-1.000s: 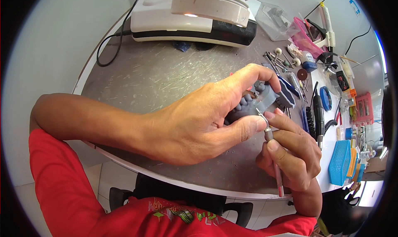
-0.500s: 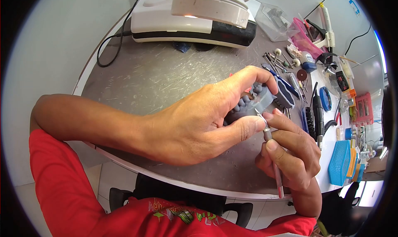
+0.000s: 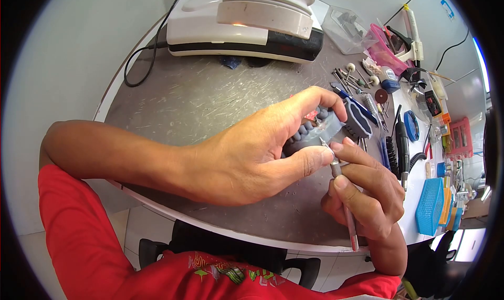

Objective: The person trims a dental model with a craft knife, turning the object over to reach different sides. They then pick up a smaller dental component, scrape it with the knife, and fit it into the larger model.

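Note:
A grey dental model (image 3: 318, 134) with moulded teeth is gripped by my left hand (image 3: 252, 153), thumb along its near side and index finger curled over the far end. Some red material shows among the teeth; my palm covers much of the model. My right hand (image 3: 367, 189) pinches a craft knife (image 3: 347, 218) by its metal handle. The blade tip is at the model's side wall, close to my left thumb; whether it touches cannot be made out. Just beyond the fingers lies a second grey model piece (image 3: 358, 120) on the bench.
At the back stands a white machine (image 3: 220, 29) under a lamp-like head (image 3: 265, 16). Several burs and polishing tips (image 3: 354, 76) lie at right, near a pink container (image 3: 386, 50), a black handpiece (image 3: 402, 147) and a blue basket (image 3: 430, 206). The bench's white edge (image 3: 231, 231) runs before me.
Both hands, the model and the knife have shifted very slightly left. The grips look the same, and the blade tip stays at the model's side.

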The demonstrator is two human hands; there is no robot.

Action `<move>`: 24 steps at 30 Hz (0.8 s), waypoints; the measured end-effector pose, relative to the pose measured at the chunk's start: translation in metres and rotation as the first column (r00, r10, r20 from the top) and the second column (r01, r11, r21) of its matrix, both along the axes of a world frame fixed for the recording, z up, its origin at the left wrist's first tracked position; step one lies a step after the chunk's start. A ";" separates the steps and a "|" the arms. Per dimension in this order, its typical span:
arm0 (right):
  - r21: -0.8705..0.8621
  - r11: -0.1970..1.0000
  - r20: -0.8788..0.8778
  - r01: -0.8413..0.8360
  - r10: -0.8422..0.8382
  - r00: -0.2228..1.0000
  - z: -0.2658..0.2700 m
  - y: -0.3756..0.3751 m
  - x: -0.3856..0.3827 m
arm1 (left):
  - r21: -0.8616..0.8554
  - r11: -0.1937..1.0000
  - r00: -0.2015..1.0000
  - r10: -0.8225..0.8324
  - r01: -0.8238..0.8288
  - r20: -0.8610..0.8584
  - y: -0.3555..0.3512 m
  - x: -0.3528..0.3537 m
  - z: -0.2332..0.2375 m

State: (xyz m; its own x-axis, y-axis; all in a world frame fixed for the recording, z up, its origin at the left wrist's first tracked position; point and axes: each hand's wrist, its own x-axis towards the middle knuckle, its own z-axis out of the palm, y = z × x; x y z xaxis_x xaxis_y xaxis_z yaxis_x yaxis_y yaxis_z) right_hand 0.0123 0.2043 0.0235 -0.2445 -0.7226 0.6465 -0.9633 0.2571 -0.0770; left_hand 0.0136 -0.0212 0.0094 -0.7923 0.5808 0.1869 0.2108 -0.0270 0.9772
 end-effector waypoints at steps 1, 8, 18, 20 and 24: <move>0.000 1.000 -0.001 0.000 0.000 1.000 0.000 0.000 0.000 | 0.013 1.000 1.000 0.000 0.000 -0.016 0.000 0.000 -0.001; -0.032 0.999 0.003 -0.018 0.018 1.000 0.000 -0.001 -0.001 | -0.026 1.000 1.000 0.001 -0.001 -0.007 -0.002 -0.001 0.001; -0.325 0.945 0.186 0.032 0.031 0.982 -0.007 -0.002 -0.005 | 0.097 0.995 0.999 0.038 -0.036 -0.017 0.003 -0.004 -0.003; -0.313 0.949 0.158 0.034 0.017 0.987 -0.006 -0.002 -0.009 | 0.049 0.999 1.000 -0.005 0.004 0.021 0.001 -0.004 -0.002; -0.224 0.974 0.122 0.036 -0.009 0.992 -0.008 -0.002 -0.011 | 0.201 0.979 0.955 -0.079 0.021 0.286 0.003 0.000 0.000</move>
State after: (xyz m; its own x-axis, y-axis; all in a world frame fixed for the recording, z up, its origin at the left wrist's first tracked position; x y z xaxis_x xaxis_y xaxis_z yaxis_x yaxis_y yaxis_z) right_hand 0.0011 0.2022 0.0157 -0.3444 -0.5550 0.7572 -0.9378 0.2415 -0.2496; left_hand 0.0138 -0.0185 0.0099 -0.7998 0.5968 0.0651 -0.0884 -0.2244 0.9705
